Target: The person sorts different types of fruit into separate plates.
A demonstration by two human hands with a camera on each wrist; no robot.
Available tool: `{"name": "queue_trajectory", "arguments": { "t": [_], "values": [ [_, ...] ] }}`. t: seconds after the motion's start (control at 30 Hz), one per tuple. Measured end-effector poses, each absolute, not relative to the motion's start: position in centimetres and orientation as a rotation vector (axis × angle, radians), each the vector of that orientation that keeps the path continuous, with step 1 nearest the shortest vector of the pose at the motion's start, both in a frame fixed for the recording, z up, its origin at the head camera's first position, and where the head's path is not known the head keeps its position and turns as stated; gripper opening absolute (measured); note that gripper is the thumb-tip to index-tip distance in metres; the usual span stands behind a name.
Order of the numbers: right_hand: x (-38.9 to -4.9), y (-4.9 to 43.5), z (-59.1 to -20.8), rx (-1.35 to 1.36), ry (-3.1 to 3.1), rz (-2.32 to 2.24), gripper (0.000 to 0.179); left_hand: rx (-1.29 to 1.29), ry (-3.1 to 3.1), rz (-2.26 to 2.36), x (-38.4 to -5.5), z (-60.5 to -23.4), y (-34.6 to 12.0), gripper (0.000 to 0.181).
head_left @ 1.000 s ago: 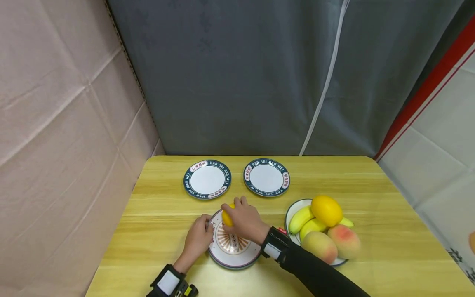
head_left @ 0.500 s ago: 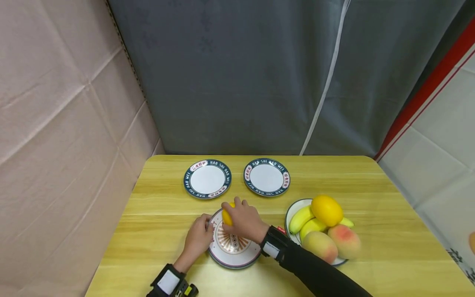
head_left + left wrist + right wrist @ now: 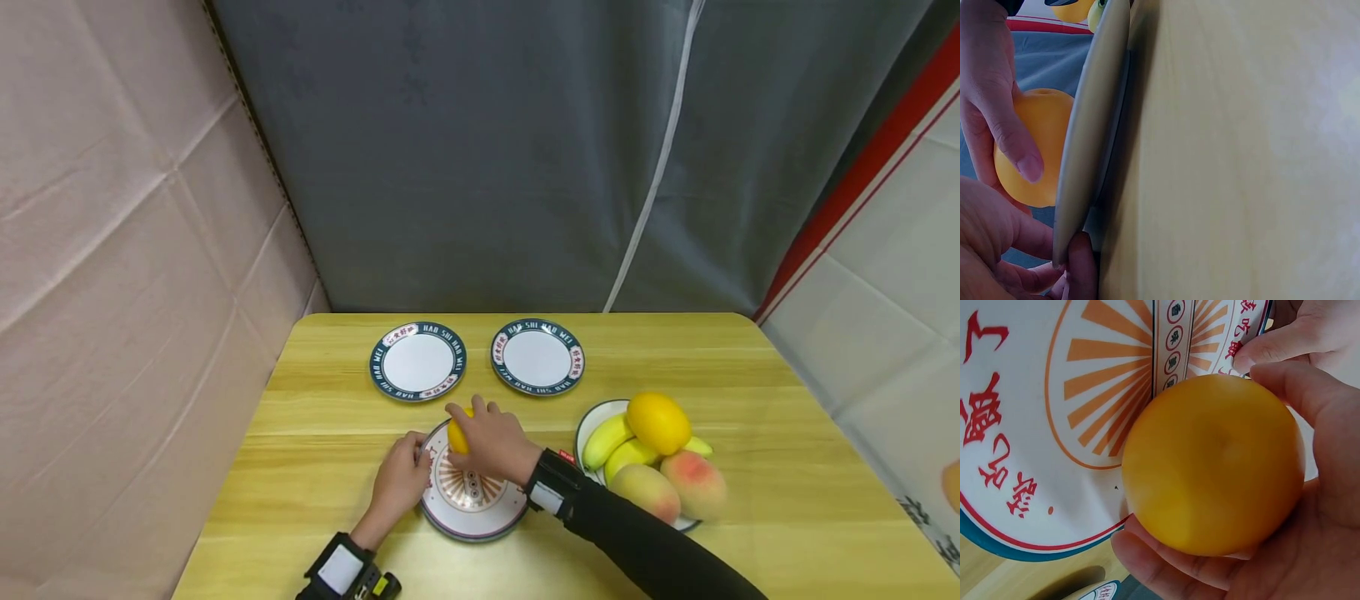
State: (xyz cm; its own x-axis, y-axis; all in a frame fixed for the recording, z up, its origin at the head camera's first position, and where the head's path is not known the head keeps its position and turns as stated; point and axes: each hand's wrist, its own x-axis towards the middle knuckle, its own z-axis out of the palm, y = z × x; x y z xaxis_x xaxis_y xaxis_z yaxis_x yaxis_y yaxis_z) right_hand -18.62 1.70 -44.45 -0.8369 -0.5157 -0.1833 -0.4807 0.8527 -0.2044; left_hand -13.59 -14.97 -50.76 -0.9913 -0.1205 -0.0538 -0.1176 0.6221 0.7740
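Observation:
My right hand point(image 3: 497, 447) curls its fingers and thumb round a smooth yellow-orange fruit, apparently an orange point(image 3: 458, 437), at the upper left part of a white plate point(image 3: 480, 521). That plate has a sunburst pattern and red characters, plain in the right wrist view. My left hand point(image 3: 402, 478) pinches the plate's left rim, thumb above and fingers below. Seen edge-on in the left wrist view, the plate point(image 3: 1092, 119) has a darker layer beneath it; whether that is its foot or another plate, I cannot tell. The orange point(image 3: 1038, 147) looks close against the plate's face.
Two plates with dark teal lettered rims, one left point(image 3: 385, 385) and one right point(image 3: 504, 375), lie farther back. On the right, a white plate point(image 3: 592, 419) bears bananas point(image 3: 609, 442), another orange point(image 3: 659, 423) and two peaches point(image 3: 693, 485). A grey curtain point(image 3: 480, 167) hangs behind the wooden table point(image 3: 300, 467).

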Motion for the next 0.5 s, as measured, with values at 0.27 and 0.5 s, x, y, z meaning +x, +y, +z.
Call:
{"name": "queue_trajectory", "arguments": {
  "t": [0.27, 0.5],
  "values": [
    [-18.70, 1.66, -44.02, -0.785, 2.794, -0.176, 0.075, 0.201, -2.822, -1.347, -13.62, -50.74, -15.05, 0.025],
    [-18.72, 1.60, -43.58, -0.774, 2.789, -0.156, 0.075, 0.205, -2.821, -1.373, -13.56, -50.66, -15.17, 0.028]
  ]
}}
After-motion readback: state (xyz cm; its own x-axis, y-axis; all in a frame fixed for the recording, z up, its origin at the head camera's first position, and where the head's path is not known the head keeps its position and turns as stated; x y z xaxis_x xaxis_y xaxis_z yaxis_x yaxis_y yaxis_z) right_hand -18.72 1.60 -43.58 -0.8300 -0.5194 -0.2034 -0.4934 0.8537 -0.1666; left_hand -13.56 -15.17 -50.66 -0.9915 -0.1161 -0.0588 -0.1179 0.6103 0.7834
